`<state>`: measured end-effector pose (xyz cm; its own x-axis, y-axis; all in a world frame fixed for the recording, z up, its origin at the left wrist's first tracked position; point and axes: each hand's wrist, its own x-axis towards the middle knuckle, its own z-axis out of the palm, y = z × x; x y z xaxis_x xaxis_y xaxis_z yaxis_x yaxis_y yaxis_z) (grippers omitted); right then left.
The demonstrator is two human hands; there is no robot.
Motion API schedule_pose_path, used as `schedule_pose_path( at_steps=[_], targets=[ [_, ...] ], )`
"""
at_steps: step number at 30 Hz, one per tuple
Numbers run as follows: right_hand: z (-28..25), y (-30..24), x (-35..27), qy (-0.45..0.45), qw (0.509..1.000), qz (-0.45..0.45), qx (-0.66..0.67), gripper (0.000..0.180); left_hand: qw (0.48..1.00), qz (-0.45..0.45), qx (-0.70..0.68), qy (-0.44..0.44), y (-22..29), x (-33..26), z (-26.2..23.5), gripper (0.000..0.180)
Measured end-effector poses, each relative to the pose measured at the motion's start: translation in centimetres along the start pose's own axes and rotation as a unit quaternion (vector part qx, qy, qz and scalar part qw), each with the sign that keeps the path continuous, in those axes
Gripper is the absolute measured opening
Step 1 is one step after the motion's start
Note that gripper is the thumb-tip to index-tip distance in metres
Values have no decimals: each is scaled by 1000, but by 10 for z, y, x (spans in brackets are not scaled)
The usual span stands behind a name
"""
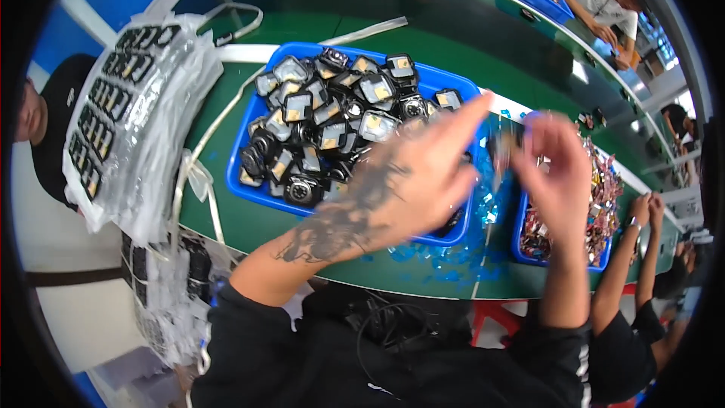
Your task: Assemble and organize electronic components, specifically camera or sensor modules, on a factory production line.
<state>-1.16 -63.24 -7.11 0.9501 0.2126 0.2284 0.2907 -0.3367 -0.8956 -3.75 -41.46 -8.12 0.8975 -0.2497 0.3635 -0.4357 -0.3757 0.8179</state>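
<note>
two hands meet above a green work table [249,227], a small blurred item [502,153] held between them over the gap between two blue trays; what it is cannot be told. the left hand [423,174] has fingers stretched toward it, the right hand [555,170] pinches it. the large blue tray [260,195] holds small black square parts [325,121]; the smaller blue tray [521,245] holds shiny scraps [604,189]. bagged stacks [124,106] lie far left.
</note>
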Motion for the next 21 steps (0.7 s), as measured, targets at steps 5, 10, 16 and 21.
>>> schedule_pose_path(
  at_steps=[5,10,16,21],
  targets=[
    [-20,61,165,-77,982,143,-97,43,893,19,450,-15,-23,-5,-50,37],
    [-3,125,196,0,948,176,-266,52,903,-16,429,-16,-31,-7,-44,28],
    [-16,85,151,-11,951,-33,-308,31,959,16,261,113,-26,10,-36,14],
    [21,-22,25,-206,977,-55,2,18,990,-87,-113,6,-19,-4,-18,21]
  ],
)
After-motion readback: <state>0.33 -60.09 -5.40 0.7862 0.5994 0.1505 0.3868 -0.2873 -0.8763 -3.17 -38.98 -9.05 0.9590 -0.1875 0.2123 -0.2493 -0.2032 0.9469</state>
